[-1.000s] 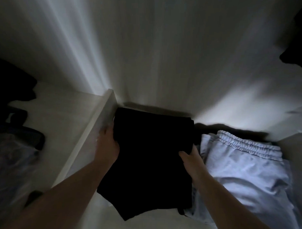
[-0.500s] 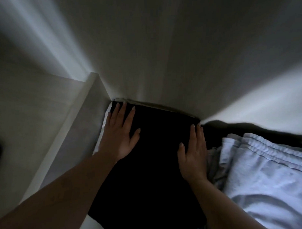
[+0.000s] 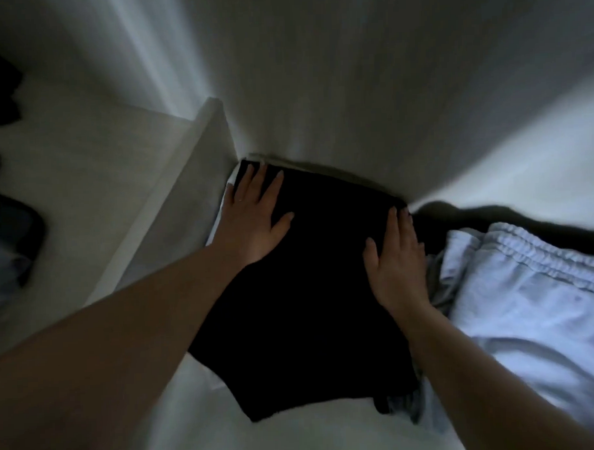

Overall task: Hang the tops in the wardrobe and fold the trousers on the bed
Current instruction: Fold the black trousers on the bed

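A: Report finger state, both hands.

B: Left hand (image 3: 251, 216): fingers straight and spread, palm flat on the far left corner of the folded black garment (image 3: 311, 291). Nothing is gripped. Right hand (image 3: 396, 258): fingers straight and close together, lying flat along the garment's right edge, thumb apart. Nothing is gripped.

A: Garment material and shape?

B: Matte black cloth, smooth on top, folded into a rough rectangle. Weave is not readable in the dim light.

A: Location and axis?

B: It lies on a pale shelf surface (image 3: 296, 433), in the corner between the upright divider panel (image 3: 187, 201) and the back wall (image 3: 351, 88). The long axis runs from the viewer toward the back wall, far edge against it.

A: Adjacent items?

B: Light grey trousers (image 3: 527, 301), soft fabric with a gathered elastic waistband, lie just beside its right edge.
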Demonstrator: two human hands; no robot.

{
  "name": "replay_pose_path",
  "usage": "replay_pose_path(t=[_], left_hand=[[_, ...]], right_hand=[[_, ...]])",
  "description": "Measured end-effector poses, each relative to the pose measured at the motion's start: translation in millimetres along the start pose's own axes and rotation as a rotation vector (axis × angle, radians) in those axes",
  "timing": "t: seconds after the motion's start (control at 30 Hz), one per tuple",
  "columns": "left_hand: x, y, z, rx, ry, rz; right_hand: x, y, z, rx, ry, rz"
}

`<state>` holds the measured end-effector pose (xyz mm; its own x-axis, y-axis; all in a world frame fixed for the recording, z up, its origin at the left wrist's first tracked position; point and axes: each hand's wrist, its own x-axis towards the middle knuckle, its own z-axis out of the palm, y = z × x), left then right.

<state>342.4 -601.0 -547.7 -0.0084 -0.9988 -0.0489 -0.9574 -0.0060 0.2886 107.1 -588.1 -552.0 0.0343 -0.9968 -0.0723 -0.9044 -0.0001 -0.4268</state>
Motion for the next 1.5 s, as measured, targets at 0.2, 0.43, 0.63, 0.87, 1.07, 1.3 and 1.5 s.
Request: replay_pose_path(t=[0.2,0.43,0.63,0.87,1.07,1.3,1.5], left_hand=[[-129.2,3.0,-5.7,-0.25,0.223,-0.022],[-154.8,1.0,29.4,-0.075,0.249,0.02],[-154.5,-9.5,51.6,-0.003,0.161,0.03],[-144.9,6.7,-2.3,-0.219,-0.083,-0.071],[-189.9,60.7,-81.6,-0.733,0.244,-0.319],[-257.8,119.9,-147.5,-1.087,0.528,-0.305],[-317.8,161.6,-247.4,-1.269,0.816,-0.148]], right_hand=[[-108.9,-25.0,-11.4,0.071,0.06,-0.031],[-128.0,-17.1,26.7,0.226,0.167,-0.105],[-127.7,-6.4,41.6,0.147,0.088,-0.108],[-114.0,-12.4,-1.2,-0.144,-0.252,-0.052],[-148.1,-37.2,-78.8,0.147,-0.07,-0.157],[-202.6,-80.1,-156.4,0.391,0.102,-0.379],[-246.5,-138.0,-241.3,0.537,0.225,-0.579]])
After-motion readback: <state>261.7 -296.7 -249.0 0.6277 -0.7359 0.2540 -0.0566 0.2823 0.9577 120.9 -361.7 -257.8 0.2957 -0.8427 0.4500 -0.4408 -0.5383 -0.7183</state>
